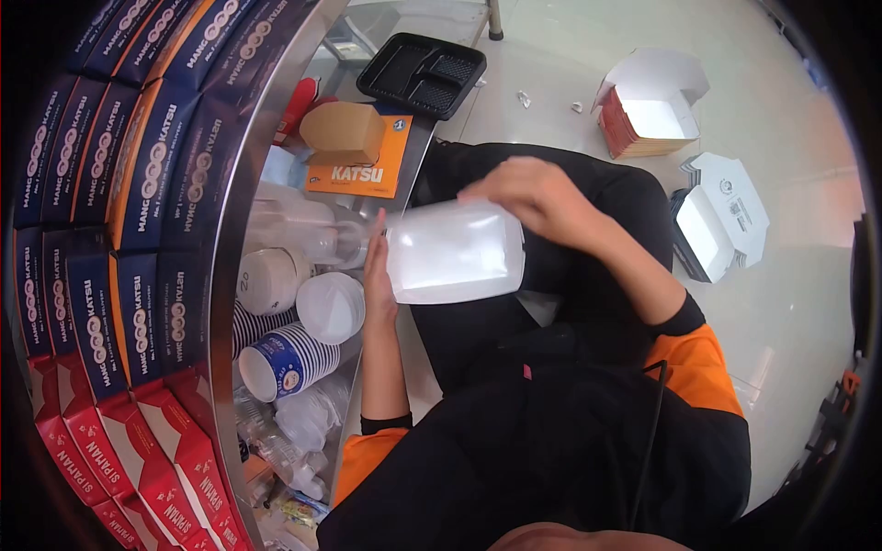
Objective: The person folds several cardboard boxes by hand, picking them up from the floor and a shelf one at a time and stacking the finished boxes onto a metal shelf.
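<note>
An open white paper box (455,257) is held above my lap, its pale inside facing up. My left hand (378,271) grips the box's left side, with the fingers along its wall. At the box's upper right edge is my right hand (533,195), bent over the rim, its fingers curled and partly blurred. Whether those fingertips pinch the rim is hard to tell. Beyond the box, an orange carton (372,174) lies on the shelf with a brown paper box (343,131) on it.
Stacked dark blue cartons (152,165) and red cartons (138,450) fill the left. Paper cups (285,363) and plastic containers stand on the metal shelf. A black tray (421,75) lies at its far end. Nested red-sided boxes (648,110) and a white box stack (721,220) sit on the floor.
</note>
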The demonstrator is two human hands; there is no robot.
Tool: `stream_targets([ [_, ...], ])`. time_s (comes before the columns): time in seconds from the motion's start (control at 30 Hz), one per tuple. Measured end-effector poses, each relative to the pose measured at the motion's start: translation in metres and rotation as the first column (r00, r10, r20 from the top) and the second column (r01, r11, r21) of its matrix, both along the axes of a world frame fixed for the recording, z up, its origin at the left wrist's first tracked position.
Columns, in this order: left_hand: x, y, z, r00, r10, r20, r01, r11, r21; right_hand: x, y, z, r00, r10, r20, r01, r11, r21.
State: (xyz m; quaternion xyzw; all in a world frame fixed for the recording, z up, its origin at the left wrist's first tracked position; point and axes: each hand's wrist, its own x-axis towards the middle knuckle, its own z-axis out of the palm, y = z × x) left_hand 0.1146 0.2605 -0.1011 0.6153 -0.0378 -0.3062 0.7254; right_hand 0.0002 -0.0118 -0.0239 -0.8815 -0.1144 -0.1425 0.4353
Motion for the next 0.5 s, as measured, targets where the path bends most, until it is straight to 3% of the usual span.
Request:
stream_targets([
  [0.03, -0.001, 0.003, -0.001, 0.999, -0.005, -0.04, 0.001, 0.994, -0.111, -0.008, 0.005, -0.006, 0.995, 0.064, 0.078, -0.053, 0.989, -0.14],
  [0.07, -0.004, 0.005, -0.005, 0.983, 0.114, -0.143, -0.151, 0.948, -0.279, -0.019, 0.017, -0.019, 0.997, 0.049, 0.056, -0.037, 0.979, -0.2],
  [0.17, -0.016, 0.037, -0.035, 0.868, 0.496, -0.001, -0.481, 0.84, -0.25, -0.053, 0.052, -0.05, 0.995, 0.098, -0.021, -0.099, 0.942, -0.32],
  [0.23, -0.039, 0.031, -0.002, 0.707, 0.618, 0.344, -0.622, 0.775, -0.113, -0.067, 0.067, -0.053, 0.98, 0.051, -0.19, -0.095, 0.969, -0.228],
  [0.27, -0.05, 0.032, 0.013, 0.59, 0.623, 0.513, -0.697, 0.714, -0.066, -0.068, 0.069, -0.056, 0.98, 0.04, -0.195, -0.086, 0.969, -0.233],
  [0.37, -0.069, 0.055, 0.024, 0.586, 0.572, 0.574, -0.694, 0.72, -0.008, -0.065, 0.079, -0.068, 0.986, 0.005, -0.166, -0.044, 0.972, -0.229],
  [0.47, -0.078, 0.078, 0.025, 0.564, 0.718, 0.407, -0.801, 0.595, 0.059, -0.059, 0.093, -0.075, 0.991, -0.079, -0.106, 0.053, 0.972, -0.228],
  [0.5, -0.083, 0.082, 0.023, 0.578, 0.599, 0.554, -0.767, 0.631, 0.118, -0.058, 0.099, -0.076, 0.988, -0.122, -0.095, 0.094, 0.962, -0.256],
])
